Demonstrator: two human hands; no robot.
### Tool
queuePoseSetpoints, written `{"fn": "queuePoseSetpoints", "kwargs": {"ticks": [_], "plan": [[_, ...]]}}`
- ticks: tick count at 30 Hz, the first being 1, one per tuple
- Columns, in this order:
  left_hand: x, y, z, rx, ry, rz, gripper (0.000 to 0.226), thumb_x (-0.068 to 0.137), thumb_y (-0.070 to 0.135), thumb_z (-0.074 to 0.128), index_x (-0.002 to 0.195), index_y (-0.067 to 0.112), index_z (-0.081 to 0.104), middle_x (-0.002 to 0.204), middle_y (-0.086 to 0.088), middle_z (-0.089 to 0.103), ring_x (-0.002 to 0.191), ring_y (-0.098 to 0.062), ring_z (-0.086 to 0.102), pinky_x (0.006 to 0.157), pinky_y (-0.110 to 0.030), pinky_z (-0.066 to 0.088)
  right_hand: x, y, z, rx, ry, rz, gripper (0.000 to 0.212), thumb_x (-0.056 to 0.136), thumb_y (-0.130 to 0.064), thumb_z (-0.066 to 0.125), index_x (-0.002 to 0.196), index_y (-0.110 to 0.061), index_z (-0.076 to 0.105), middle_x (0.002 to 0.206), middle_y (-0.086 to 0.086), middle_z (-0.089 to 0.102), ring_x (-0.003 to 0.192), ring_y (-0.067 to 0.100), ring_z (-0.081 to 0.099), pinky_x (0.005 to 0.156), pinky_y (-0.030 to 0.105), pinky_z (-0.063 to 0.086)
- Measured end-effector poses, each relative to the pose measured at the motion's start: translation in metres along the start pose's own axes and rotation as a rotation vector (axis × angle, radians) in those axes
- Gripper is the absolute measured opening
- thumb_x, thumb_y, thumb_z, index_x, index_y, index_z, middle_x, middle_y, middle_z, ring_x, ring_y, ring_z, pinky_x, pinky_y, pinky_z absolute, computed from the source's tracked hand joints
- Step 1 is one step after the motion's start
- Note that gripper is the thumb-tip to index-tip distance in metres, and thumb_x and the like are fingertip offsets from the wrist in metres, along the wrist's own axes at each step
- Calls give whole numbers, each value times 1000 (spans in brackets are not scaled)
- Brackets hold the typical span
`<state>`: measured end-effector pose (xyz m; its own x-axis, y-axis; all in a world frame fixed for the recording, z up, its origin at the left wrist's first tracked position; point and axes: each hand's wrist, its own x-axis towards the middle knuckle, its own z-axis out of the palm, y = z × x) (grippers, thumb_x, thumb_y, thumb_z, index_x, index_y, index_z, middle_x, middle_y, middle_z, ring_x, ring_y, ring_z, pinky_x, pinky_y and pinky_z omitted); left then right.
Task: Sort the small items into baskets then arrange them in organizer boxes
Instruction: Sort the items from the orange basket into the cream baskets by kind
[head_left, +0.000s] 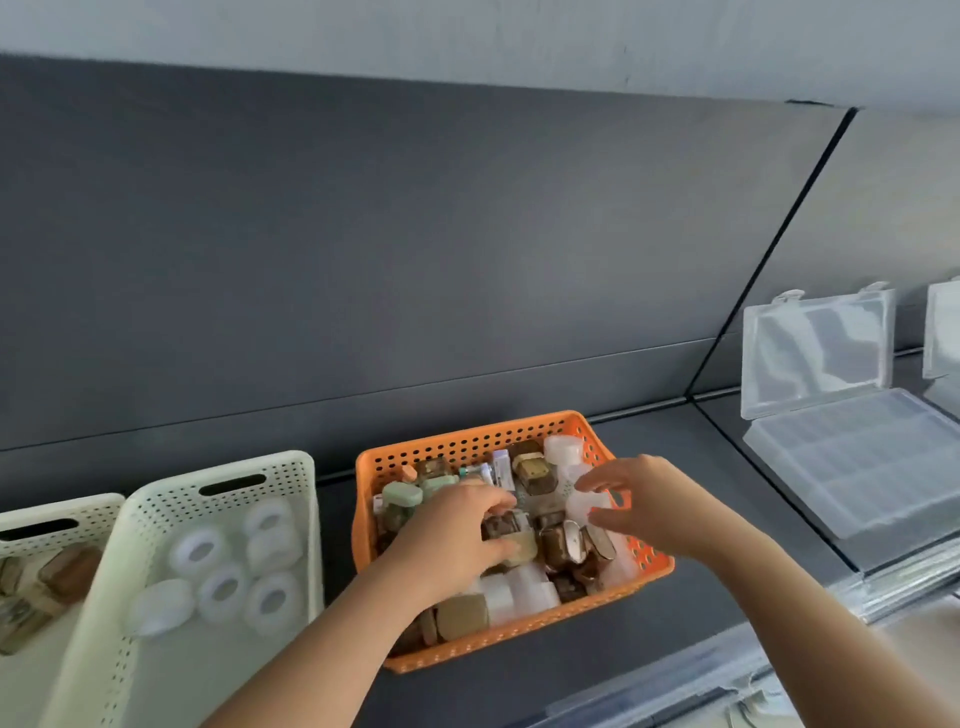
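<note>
— Where's the orange basket (467, 439)?
— At six o'clock, full of small jars (535, 470). Left hand (457, 538) grips a brown jar (501, 526) inside; right hand (644, 504) hovers, fingers spread. Pale basket (291, 467) at eight, clear organizer box (872, 457) at three.

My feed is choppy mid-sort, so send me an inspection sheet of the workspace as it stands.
Surface: dark grey shelf carrying all the baskets and boxes.
Job's things: orange basket full of mixed small items; cream basket holds white rings; second cream basket holds brownish items; organizer box open, compartments look empty.
Clutter: blurred clear plastic at the shelf's front edge, unidentifiable.
Hands: left hand pinches a brown jar inside the orange basket; right hand open above it.
Cables: nothing seen.
Surroundings: grey back wall; second clear box at the right edge.
</note>
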<state>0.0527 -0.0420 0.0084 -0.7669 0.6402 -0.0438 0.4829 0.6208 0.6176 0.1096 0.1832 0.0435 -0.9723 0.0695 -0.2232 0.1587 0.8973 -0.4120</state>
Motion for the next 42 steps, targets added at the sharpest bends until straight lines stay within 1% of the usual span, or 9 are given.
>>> {"fn": "queuePoseSetpoints", "kwargs": {"ticks": [6,10,15,20,23,27,34,37,42], "plan": [[18,25,34,21,-111,-94,64,80,36,75,138,33,48,141,14,46,127,-9,45,105,-31,40,5,24,11,-66,-153,-99,47,79,-34,69,124,-38,58,123,-22,56,99,-4,49,85,12,38],[22,29,48,13,-89,-127,60,79,36,75,134,35,51,135,14,53,121,-9,50,101,-32,45,13,29,18,-119,-186,-172,54,74,-32,72,125,-37,55,127,-17,51,109,4,48,94,23,45],[15,24,45,-56,20,-196,49,84,35,71,128,36,49,125,18,57,108,-1,53,87,-17,43,18,32,22,-112,-193,-268,50,76,-34,70,124,-29,59,127,-14,51,120,8,41,100,29,42],[5,20,36,-87,94,-260,47,85,38,68,124,36,43,114,18,57,101,-2,55,81,-15,45,20,27,15,-9,-129,-316,49,81,-34,70,128,-32,56,122,-15,57,99,-1,48,82,14,39],[0,23,32,-94,145,-270,43,85,36,67,121,35,44,110,21,53,101,2,50,73,-5,36,24,24,15,49,-93,-345,47,83,-30,69,128,-31,56,123,-16,59,102,0,52,81,10,39],[-9,24,25,-107,216,-292,37,84,39,68,113,36,45,104,23,54,96,2,55,75,-9,42,28,12,13,113,-59,-373,46,88,-28,64,132,-28,52,126,-13,58,108,4,54,89,14,41],[-45,5,-11,-429,477,-342,36,78,18,75,103,28,51,106,11,65,99,2,63,90,-18,51,46,-45,17,223,20,-515,48,88,-27,65,133,-32,50,126,-18,55,112,0,53,98,20,43],[-75,-10,-34,-498,598,-381,38,79,11,73,108,24,53,103,7,68,96,-2,66,84,-16,52,52,-87,29,305,-3,-574,47,84,-19,66,127,-32,54,120,-16,58,101,0,60,94,22,47],[-133,-54,-70,-556,733,-449,30,82,4,70,102,24,59,97,10,69,88,-3,68,70,-19,54,61,-173,68,346,-79,-679,48,79,-15,67,124,-31,59,119,-10,57,107,5,59,97,26,47]]}}
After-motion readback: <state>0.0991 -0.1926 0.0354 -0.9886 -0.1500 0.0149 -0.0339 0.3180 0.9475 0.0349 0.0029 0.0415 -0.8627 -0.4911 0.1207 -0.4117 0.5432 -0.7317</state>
